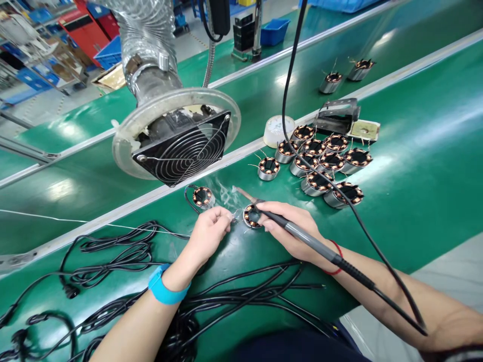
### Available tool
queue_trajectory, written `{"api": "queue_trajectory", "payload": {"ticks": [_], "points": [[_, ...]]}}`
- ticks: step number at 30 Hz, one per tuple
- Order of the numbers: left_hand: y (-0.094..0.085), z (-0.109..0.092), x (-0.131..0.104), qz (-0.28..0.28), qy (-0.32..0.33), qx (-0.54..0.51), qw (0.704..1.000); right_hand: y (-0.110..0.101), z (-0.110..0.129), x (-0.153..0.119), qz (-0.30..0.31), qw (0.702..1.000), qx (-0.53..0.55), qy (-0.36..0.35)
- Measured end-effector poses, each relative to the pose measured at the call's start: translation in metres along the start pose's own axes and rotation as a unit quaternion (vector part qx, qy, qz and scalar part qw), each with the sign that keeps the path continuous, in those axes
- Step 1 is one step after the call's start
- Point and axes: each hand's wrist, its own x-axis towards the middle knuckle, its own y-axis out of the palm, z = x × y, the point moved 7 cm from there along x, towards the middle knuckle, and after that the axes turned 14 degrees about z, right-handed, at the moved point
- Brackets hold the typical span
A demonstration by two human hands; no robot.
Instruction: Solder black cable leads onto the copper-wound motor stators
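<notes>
My right hand (pixel 292 226) is closed around a soldering iron (pixel 302 234), its tip pointing up and left with thin smoke beside it. Under those fingers a motor stator (pixel 249 217) with copper windings stands on the green bench, partly covered by the hand. Just left of it, my left hand (pixel 211 229) pinches a thin wire (pixel 235 215); its fingertips hide most of the wire. A pale thin strand (pixel 113 224) runs in from the left toward that hand. Beyond the left hand sits another stator (pixel 203 196) with a black cable by it.
A fume extractor fan (pixel 184 151) hangs low above the work. Several stators (pixel 317 182) stand at right, near a white round tub (pixel 278 130) and a black holder (pixel 337 115). Black cables (pixel 113 259) lie across the left and front. The iron's cord (pixel 289 85) loops overhead.
</notes>
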Motion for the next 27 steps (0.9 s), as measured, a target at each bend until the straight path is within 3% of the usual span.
{"api": "queue_trajectory", "payload": {"ticks": [4,17,27], "points": [[0.000,-0.001,0.000,-0.004,-0.001,-0.004,1.000,0.011,-0.011,0.001,0.029,0.999,0.031,0.032],[-0.002,-0.001,0.002,-0.014,0.023,0.013,1.000,0.030,-0.008,0.012,0.082,0.993,-0.084,0.033],[-0.002,-0.006,-0.002,-0.018,0.068,0.053,0.996,0.031,-0.008,0.011,0.029,0.998,-0.050,0.023]]}}
